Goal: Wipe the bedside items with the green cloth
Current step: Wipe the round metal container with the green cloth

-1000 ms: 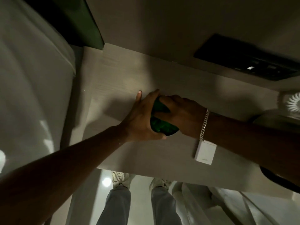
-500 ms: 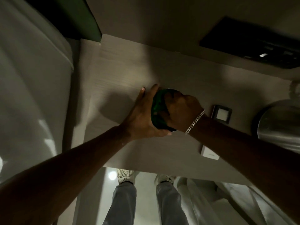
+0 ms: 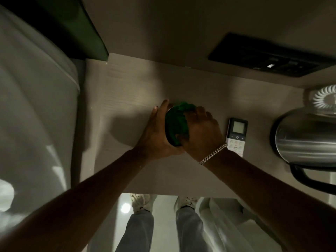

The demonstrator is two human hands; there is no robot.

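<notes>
**Q:** What room and surface are we looking at?

**A:** A dim bedroom, seen from above: a pale wood-grain desk [image 3: 127,91] beside a bed [image 3: 32,124] with light bedding, under a beige wall carrying a dark switch panel [image 3: 263,57].

**Q:** Where is the green cloth?

**A:** The green cloth [image 3: 177,122] sits bunched near the middle of the desk, between both hands, draped over a round dark item whose edge barely shows; what that item is cannot be told.

**Q:** What are the hands doing?

**A:** The left hand [image 3: 156,135] lies against the item's left side, fingers straight and pressed together, thumb curled beneath it. The right hand [image 3: 201,131], a silver chain bracelet [image 3: 212,154] at its wrist, is curled over the cloth, gripping it and pressing it onto the item.

**Q:** What else stands on the desk?

**A:** A white remote control [image 3: 237,135] with a small screen lies flat just beside the right wrist. Farther right stands a steel kettle [image 3: 305,140] with a black handle. The person's white shoes [image 3: 140,204] and light jeans show on the floor below the desk's front edge.
</notes>
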